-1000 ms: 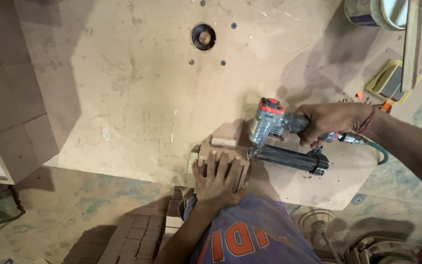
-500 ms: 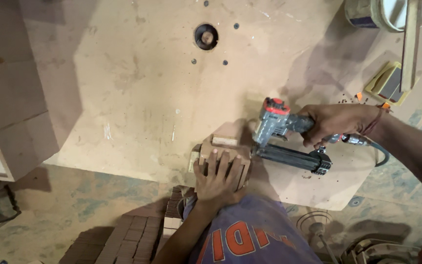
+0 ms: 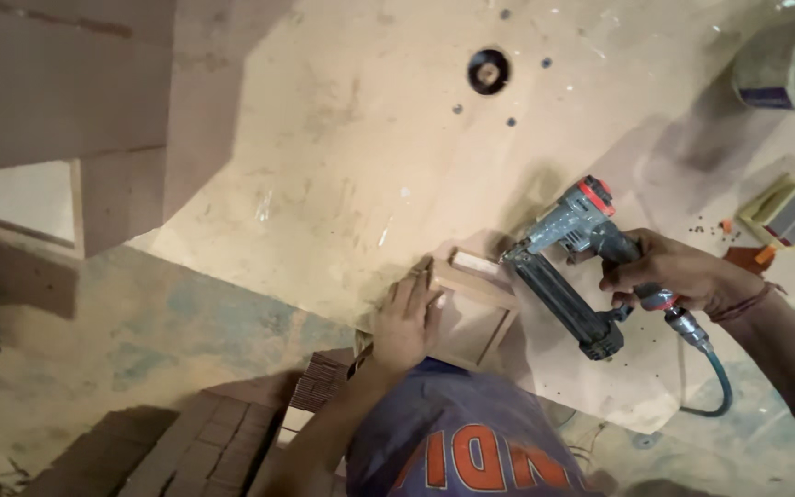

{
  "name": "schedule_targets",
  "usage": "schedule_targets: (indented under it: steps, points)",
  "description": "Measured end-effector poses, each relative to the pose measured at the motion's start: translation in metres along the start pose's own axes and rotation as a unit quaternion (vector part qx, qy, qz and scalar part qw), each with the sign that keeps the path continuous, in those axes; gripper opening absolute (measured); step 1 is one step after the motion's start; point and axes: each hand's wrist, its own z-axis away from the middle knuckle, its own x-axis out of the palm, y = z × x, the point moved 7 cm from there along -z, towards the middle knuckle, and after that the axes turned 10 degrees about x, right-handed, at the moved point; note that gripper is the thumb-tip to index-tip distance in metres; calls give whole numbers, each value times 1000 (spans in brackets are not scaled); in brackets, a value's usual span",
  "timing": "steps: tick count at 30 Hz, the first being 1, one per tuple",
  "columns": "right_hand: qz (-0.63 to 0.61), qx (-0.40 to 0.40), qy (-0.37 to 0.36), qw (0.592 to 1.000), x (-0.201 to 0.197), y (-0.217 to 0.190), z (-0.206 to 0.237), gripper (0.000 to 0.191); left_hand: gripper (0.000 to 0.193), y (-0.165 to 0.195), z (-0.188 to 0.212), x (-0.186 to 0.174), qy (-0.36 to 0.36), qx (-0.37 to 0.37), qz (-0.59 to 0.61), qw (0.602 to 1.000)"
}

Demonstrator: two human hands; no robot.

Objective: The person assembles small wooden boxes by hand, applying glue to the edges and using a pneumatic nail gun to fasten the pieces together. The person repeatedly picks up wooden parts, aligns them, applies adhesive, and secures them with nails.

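Observation:
My left hand (image 3: pixel 405 320) presses down on the near left side of a small square wooden frame (image 3: pixel 473 308) lying on a pale board (image 3: pixel 342 166). My right hand (image 3: pixel 683 273) grips the handle of a grey pneumatic nail gun (image 3: pixel 568 258) with a red cap. The gun is tilted, its nose touching the frame's far right corner. A teal air hose (image 3: pixel 715 382) runs from the handle base down past my wrist.
A round hole (image 3: pixel 489 71) and several small holes mark the board's far part. A yellow sanding block (image 3: pixel 784 210) lies at the right, a pale container (image 3: pixel 789 60) at top right. Stacked brown wooden pieces (image 3: pixel 204 442) sit near my knee; a wooden box (image 3: pixel 39 198) is at the left.
The nail gun has tipped and moved to the frame's far right corner. My left hand has slid to the frame's left side, uncovering it. The view has shifted.

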Motion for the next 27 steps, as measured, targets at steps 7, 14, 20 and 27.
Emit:
schedule_targets:
  steps: [7,14,20,27]
  points:
    - [29,14,-26,999,35,-60,-27,45,52,0,-5,1,20,10,-91,996]
    - [97,63,-52,992,55,-104,-52,36,48,-1,-14,-19,30,-2,30,999]
    - [86,115,-34,989,49,-104,-55,32,49,-4,-19,-20,32,14,77,996]
    - [76,124,-46,988,50,-105,-61,27,51,-4,-14,-15,11,19,72,997]
